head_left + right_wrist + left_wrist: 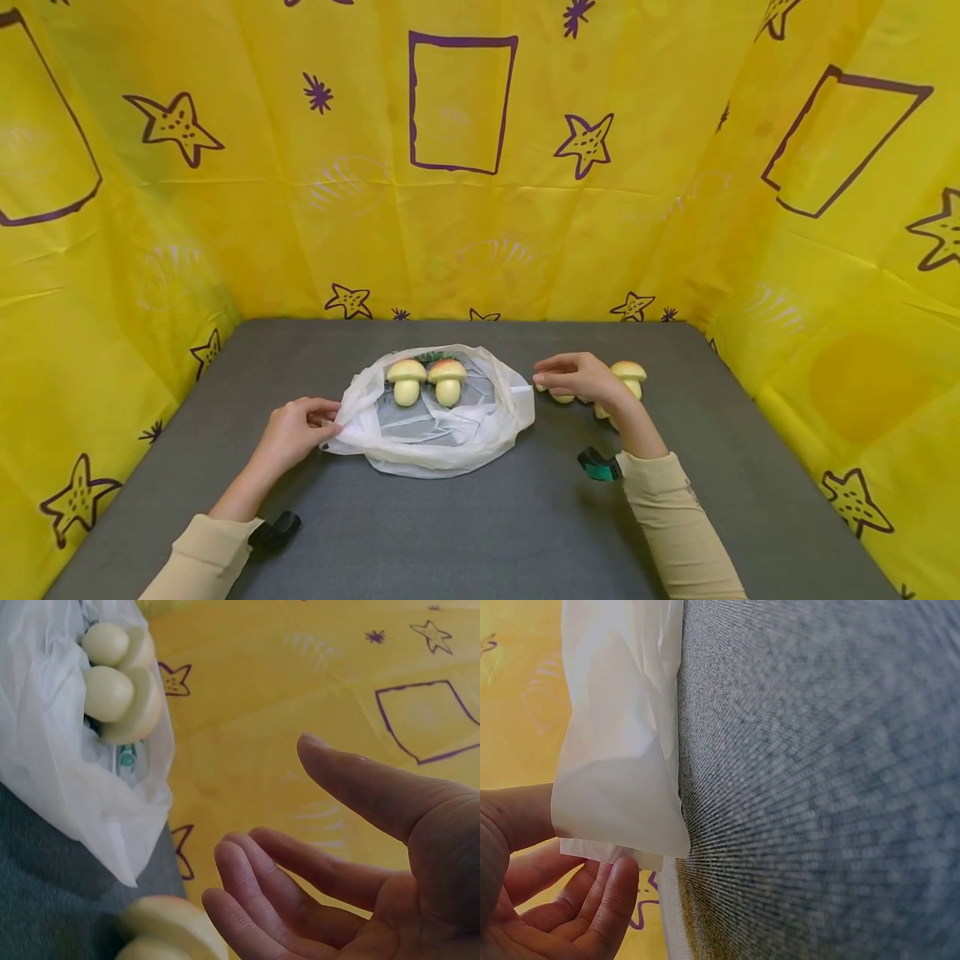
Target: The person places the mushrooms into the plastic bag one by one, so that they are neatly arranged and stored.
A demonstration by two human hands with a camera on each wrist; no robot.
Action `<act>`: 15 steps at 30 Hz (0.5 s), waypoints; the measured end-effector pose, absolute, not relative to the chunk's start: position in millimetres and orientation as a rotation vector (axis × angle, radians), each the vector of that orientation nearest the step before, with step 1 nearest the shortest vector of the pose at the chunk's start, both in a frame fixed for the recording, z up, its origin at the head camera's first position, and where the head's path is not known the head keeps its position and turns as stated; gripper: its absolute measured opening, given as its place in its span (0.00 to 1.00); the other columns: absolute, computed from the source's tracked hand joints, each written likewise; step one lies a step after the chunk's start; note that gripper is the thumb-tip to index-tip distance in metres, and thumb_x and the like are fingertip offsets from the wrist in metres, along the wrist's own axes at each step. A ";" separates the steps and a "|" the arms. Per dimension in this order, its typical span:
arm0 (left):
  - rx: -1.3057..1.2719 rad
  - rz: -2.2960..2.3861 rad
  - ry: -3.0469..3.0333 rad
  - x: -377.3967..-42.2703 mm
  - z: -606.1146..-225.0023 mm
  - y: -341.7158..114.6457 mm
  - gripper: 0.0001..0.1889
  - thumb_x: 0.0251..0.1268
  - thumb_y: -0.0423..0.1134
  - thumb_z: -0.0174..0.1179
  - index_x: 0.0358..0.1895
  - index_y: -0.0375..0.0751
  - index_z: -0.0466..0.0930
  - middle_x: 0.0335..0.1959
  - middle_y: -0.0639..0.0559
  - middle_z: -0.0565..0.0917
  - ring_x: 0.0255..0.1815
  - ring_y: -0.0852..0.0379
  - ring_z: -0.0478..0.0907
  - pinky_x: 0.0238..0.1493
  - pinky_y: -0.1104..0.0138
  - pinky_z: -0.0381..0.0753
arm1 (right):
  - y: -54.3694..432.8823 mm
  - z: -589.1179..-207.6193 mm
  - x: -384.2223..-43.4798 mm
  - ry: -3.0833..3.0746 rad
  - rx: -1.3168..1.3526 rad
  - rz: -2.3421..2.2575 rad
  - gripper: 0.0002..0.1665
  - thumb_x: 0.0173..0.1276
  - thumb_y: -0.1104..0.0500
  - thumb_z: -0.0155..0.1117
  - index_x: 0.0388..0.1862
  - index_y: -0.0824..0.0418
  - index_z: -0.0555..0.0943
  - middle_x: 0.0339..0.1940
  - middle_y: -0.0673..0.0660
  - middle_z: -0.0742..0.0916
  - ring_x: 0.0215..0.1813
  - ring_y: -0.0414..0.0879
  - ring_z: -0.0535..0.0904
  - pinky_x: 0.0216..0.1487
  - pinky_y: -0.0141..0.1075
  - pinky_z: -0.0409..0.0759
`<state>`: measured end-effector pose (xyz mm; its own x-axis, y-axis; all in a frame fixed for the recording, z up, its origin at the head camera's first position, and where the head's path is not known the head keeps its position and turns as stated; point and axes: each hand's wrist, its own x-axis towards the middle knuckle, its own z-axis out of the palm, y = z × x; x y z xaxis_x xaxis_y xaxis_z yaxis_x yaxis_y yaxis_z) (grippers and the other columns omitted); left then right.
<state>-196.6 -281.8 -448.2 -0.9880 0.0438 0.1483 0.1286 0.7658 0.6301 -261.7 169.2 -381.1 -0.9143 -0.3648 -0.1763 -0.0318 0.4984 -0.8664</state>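
A thin white plastic bag (431,462) lies spread on the table with its mouth facing up. Two toy mushrooms (447,387) with cream stems and yellow-orange caps sit side by side inside it. At the bag's left end, my left hand (295,429) pinches the edge; the left wrist view shows the folded plastic (622,772) between thumb and fingers. My right hand (583,379) is just right of the bag, over more mushrooms, partly hiding one (561,396). Its fingers are loosely bent and apart from the thumb, holding nothing in the right wrist view.
Another mushroom (628,371) stands beyond my right wrist, with others partly hidden by the forearm. The dark grey table (450,542) is enclosed at the back and sides by yellow cloth (465,242) with purple drawings.
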 end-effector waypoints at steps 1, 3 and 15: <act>-0.139 -1.026 -2.833 -196.7 -448.1 -281.8 0.15 0.52 0.36 0.69 0.44 0.35 0.84 0.36 0.44 0.83 0.32 0.55 0.79 0.28 0.72 0.76 | 171.8 -380.8 -261.2 2.413 -0.329 -1.388 0.30 0.63 0.48 0.66 0.58 0.64 0.77 0.54 0.61 0.84 0.56 0.57 0.79 0.57 0.50 0.76; -0.141 -1.023 -2.832 -196.9 -448.0 -281.7 0.15 0.52 0.36 0.69 0.44 0.35 0.84 0.36 0.44 0.83 0.33 0.55 0.79 0.28 0.72 0.76 | 177.3 -380.2 -260.5 2.421 -0.337 -1.388 0.30 0.64 0.49 0.65 0.59 0.65 0.77 0.55 0.63 0.83 0.57 0.59 0.79 0.57 0.50 0.76; -0.139 -1.023 -2.834 -197.4 -449.5 -281.7 0.15 0.52 0.35 0.69 0.45 0.35 0.84 0.36 0.44 0.83 0.32 0.55 0.79 0.28 0.72 0.76 | 206.5 -377.2 -257.8 2.389 -0.260 -1.424 0.36 0.64 0.47 0.64 0.64 0.67 0.71 0.64 0.67 0.75 0.61 0.61 0.76 0.60 0.51 0.73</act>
<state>-197.4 -281.7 -449.5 -0.9879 0.0437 0.1491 0.1289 0.7665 0.6291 -257.8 206.5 -377.2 -0.9231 -0.3284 -0.1998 0.0197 0.4787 -0.8778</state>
